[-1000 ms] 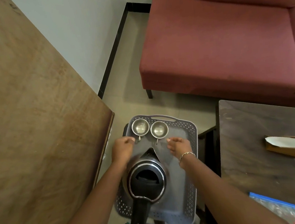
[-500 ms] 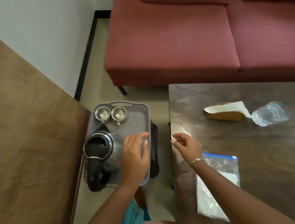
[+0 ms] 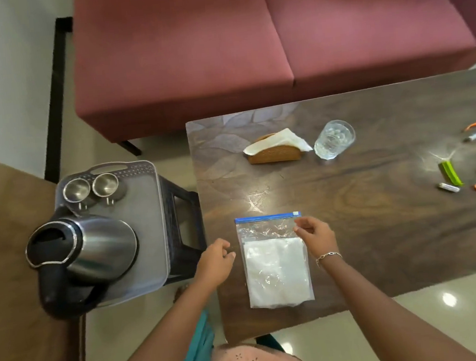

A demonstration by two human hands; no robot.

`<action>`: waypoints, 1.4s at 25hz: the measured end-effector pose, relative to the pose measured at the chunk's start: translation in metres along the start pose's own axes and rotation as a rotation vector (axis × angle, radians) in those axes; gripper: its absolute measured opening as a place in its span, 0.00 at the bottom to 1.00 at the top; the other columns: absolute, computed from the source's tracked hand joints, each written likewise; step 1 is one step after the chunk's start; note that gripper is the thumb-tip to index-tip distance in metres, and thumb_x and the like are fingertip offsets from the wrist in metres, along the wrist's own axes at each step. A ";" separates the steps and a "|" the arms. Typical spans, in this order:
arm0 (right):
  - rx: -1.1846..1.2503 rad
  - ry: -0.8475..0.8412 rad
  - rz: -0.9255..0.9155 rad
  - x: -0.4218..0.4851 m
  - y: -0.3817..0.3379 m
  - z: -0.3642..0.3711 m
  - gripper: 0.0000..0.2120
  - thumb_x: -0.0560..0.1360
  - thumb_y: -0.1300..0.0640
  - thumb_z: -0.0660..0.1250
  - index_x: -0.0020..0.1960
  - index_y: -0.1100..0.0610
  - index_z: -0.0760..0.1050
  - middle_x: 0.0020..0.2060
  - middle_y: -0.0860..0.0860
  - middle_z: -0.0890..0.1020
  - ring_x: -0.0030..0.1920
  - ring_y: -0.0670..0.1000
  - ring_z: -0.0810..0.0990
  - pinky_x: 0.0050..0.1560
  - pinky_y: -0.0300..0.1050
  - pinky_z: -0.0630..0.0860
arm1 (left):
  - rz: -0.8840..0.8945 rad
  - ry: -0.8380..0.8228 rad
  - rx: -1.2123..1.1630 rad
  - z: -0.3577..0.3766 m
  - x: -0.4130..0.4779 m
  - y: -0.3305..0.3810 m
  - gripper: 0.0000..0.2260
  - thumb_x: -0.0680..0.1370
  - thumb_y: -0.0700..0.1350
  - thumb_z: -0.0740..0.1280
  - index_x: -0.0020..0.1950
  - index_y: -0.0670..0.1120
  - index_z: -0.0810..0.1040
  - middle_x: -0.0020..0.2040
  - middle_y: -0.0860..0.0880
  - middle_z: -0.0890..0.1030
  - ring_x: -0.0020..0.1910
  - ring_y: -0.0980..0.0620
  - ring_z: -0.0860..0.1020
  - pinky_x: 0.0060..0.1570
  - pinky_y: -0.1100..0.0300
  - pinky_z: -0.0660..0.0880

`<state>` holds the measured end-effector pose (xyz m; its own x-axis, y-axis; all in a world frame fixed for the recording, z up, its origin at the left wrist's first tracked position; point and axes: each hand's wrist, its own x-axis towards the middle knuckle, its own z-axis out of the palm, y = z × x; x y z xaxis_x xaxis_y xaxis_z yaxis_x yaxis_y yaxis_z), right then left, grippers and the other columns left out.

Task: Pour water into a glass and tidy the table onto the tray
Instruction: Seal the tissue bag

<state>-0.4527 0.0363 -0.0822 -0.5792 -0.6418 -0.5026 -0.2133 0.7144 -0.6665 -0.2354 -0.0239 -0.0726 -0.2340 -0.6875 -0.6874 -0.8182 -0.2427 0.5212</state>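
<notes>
My two hands hover over the dark wooden table (image 3: 379,225), one on each side of the single zip bag (image 3: 275,260) lying flat in front of me. My left hand (image 3: 214,264) is at the bag's nine o'clock, fingers loosely curled and holding nothing, apart from the plastic. My right hand (image 3: 316,235) sits at the bag's two o'clock corner, just under the blue seal; thumb and fingers are curled together there, but I cannot tell whether they pinch the plastic or merely touch it. One bracelet (image 3: 328,256) circles that wrist.

At the bag's twelve o'clock stands one napkin holder (image 3: 274,154) with white napkins, and just beside it, at its three o'clock, one clear glass (image 3: 334,139). Whether the glass holds water I cannot tell. Toward the table's three o'clock edge lie small scattered bits: three little white tubes, two orange sticks, one green clip, and one teal piece cut off by the frame.

At my nine o'clock, off the table, one grey tray (image 3: 148,217) rests on a dark stool (image 3: 186,228). It carries one steel kettle (image 3: 93,253) at its near end and two small steel cups (image 3: 90,187) side by side at its far end. One red sofa (image 3: 248,44) fills twelve o'clock.
</notes>
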 end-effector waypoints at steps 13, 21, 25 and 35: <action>0.108 -0.100 0.415 0.039 0.073 0.014 0.14 0.67 0.59 0.74 0.49 0.61 0.74 0.42 0.55 0.77 0.41 0.53 0.74 0.47 0.48 0.73 | -0.083 0.028 0.020 0.021 0.012 0.009 0.12 0.79 0.46 0.62 0.61 0.45 0.72 0.53 0.46 0.78 0.53 0.49 0.76 0.53 0.56 0.73; 0.093 -0.060 0.306 0.033 0.053 0.018 0.14 0.67 0.64 0.72 0.29 0.55 0.69 0.30 0.52 0.76 0.34 0.52 0.73 0.40 0.43 0.70 | -0.027 0.063 -0.039 0.024 0.007 0.023 0.10 0.78 0.46 0.62 0.58 0.44 0.73 0.52 0.45 0.79 0.52 0.48 0.76 0.51 0.57 0.73; 0.034 -0.118 0.053 0.002 0.013 0.005 0.15 0.68 0.66 0.71 0.30 0.54 0.70 0.29 0.48 0.74 0.31 0.48 0.71 0.34 0.37 0.68 | 0.074 0.135 -0.105 0.016 -0.007 0.043 0.11 0.78 0.45 0.64 0.58 0.44 0.75 0.53 0.47 0.79 0.51 0.51 0.77 0.52 0.60 0.72; -0.135 -0.024 -0.624 -0.070 -0.097 -0.035 0.22 0.65 0.67 0.74 0.29 0.46 0.66 0.25 0.44 0.78 0.34 0.35 0.75 0.32 0.26 0.66 | 0.647 0.456 -0.401 -0.064 -0.066 0.107 0.12 0.74 0.43 0.68 0.57 0.49 0.79 0.51 0.69 0.76 0.56 0.72 0.71 0.69 0.65 0.60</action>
<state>-0.4193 0.0218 0.0373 -0.2966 -0.9534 -0.0554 -0.6033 0.2320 -0.7630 -0.2735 -0.0482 0.0610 -0.2846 -0.9583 0.0272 -0.3327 0.1253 0.9347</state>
